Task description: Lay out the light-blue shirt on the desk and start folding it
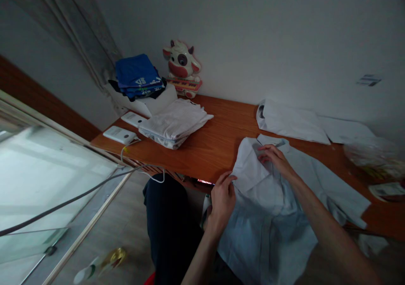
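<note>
Wooden desk (226,118) largest; all places given from it. Pale blue shirt (284,238) next: collar end on the right half of the desk, one sleeve spread toward the right end, body hanging over the near edge toward the lap. Main risk, as I judge it: the hanging cloth outweighs the part on top and drags the lot off if both hands let go. Creasing likely too, since the drop leaves the lower body without a flat surface under it.

Stack of white clothes (175,122), left half of the desk, apart from the shirt; a wide elbow sweep could skew it. Clear bag (375,152), right end, near the sleeve; a sharp tug on the cloth might catch it. Blue clothes (137,71), rear left of the desk, piled on a white box; a knock there could topple them.

Left hand (223,194), at the near edge: finger and thumb close together at the shirt's margin, apparently pinching it. Right hand (276,160), farther in over the desk: fingers curled at the cloth near the collar; cannot tell whether they grip or only press. Uneven pull between the two would skew the layers.

White cable (121,153) smallest, looping below the front left edge; a knee could snag it.
</note>
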Demonstrator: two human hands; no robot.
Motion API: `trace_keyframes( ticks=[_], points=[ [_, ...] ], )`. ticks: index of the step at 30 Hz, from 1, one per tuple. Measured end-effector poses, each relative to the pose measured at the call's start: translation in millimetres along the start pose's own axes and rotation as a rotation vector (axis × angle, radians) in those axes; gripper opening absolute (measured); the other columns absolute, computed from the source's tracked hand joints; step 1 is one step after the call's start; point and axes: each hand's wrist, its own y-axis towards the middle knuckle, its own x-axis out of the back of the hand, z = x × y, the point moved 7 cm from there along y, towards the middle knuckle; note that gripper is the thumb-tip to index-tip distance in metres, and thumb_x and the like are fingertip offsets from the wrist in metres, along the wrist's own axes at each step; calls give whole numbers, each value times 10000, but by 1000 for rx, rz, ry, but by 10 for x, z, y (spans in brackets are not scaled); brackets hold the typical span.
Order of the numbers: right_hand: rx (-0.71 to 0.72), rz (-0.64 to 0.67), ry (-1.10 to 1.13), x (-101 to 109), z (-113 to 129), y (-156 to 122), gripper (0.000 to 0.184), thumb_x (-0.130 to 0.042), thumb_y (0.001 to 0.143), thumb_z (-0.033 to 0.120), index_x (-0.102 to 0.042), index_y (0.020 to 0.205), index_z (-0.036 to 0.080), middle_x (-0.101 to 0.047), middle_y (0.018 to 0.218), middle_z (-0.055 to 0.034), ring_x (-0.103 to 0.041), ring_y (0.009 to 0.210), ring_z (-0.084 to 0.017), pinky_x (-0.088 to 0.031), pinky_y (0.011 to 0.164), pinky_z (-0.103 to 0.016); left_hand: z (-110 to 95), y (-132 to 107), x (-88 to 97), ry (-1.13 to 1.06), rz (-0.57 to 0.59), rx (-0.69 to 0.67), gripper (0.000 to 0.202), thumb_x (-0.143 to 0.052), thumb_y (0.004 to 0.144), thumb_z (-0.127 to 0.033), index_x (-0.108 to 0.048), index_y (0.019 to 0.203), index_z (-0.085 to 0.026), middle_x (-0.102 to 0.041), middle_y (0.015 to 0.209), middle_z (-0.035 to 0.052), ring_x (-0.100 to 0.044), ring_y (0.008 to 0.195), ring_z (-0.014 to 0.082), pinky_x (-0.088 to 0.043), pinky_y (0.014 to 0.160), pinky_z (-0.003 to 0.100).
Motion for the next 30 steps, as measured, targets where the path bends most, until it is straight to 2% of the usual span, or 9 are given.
trace_keyframes(
  ticks=[3, 6, 10, 13, 17, 20, 23, 26, 30],
  points=[
    [-2, -35, -167, -161, 51, 145, 379, -635, 969, 620, -623, 1152, 288, -739, 1160, -61, -719, 934, -233, -577, 778, -352, -62, -42, 26, 3, -15, 4, 325, -568, 1026, -125, -743, 1243, -294, -717, 1378, 52, -694, 1268, 229, -549, 1126, 406],
    [42, -50, -443, -389, 122, 401, 450, -687, 932, 635, -646, 1170, 257, -747, 1070, -74, -702, 936, -241, -545, 837, -357, -63, -68, 46, -4, -31, 27, 269, -569, 1064, -215, -708, 1282, -289, -740, 1296, 63, -703, 1219, 236, -559, 1085, 405],
    [89, 69, -665, -658, 92, 713, 366, -686, 901, 595, -652, 837, 237, -701, 808, -47, -627, 764, -221, -484, 745, -328, 34, -66, 89, -39, -75, 82, 241, -548, 1068, -198, -698, 1249, -250, -750, 1216, 77, -717, 1140, 232, -562, 1031, 392],
    [121, 150, -557, -738, 69, 824, 411, -631, 918, 591, -602, 708, 240, -656, 724, -23, -587, 711, -205, -444, 674, -306, 80, -48, 127, -81, -83, 78, 208, -557, 1054, -184, -721, 1177, -223, -757, 1147, 76, -721, 1085, 220, -559, 991, 372],
    [4, 192, -179, -772, -9, 880, 356, -639, 905, 586, -640, 827, 238, -685, 778, 9, -602, 700, -188, -468, 649, -287, 128, -48, 194, -130, -105, 95, 180, -573, 1052, -218, -738, 1122, -203, -766, 1085, 71, -729, 1000, 201, -563, 925, 342],
    [-75, 243, -83, -865, -88, 899, 292, -691, 830, 525, -644, 843, 237, -704, 784, 9, -632, 710, -193, -517, 685, -301, 170, -79, 204, -158, -111, 130, 190, -575, 1063, -274, -737, 1122, -196, -769, 1088, 78, -731, 994, 203, -570, 916, 337],
    [-69, 252, -90, -933, -145, 917, 255, -678, 814, 483, -666, 872, 235, -727, 815, -5, -665, 754, -209, -546, 725, -323, 210, -124, 172, -187, -106, 164, 226, -573, 1072, -320, -728, 1181, -197, -776, 1128, 89, -737, 1011, 210, -573, 917, 339],
    [31, 214, -176, -933, -149, 925, 257, -655, 832, 441, -697, 968, 227, -763, 909, -19, -701, 842, -227, -568, 807, -351, 227, -154, 117, -187, -69, 187, 265, -576, 1079, -354, -730, 1229, -199, -790, 1115, 88, -744, 987, 214, -570, 886, 335],
    [208, 165, -402, -901, -71, 873, 304, -606, 920, 370, -725, 1153, 215, -797, 1098, -72, -745, 993, -262, -575, 940, -407, 196, -145, 103, -111, -14, 166, 226, -579, 1080, -326, -762, 1106, -196, -792, 1027, 69, -733, 912, 203, -547, 840, 317]
  ],
)
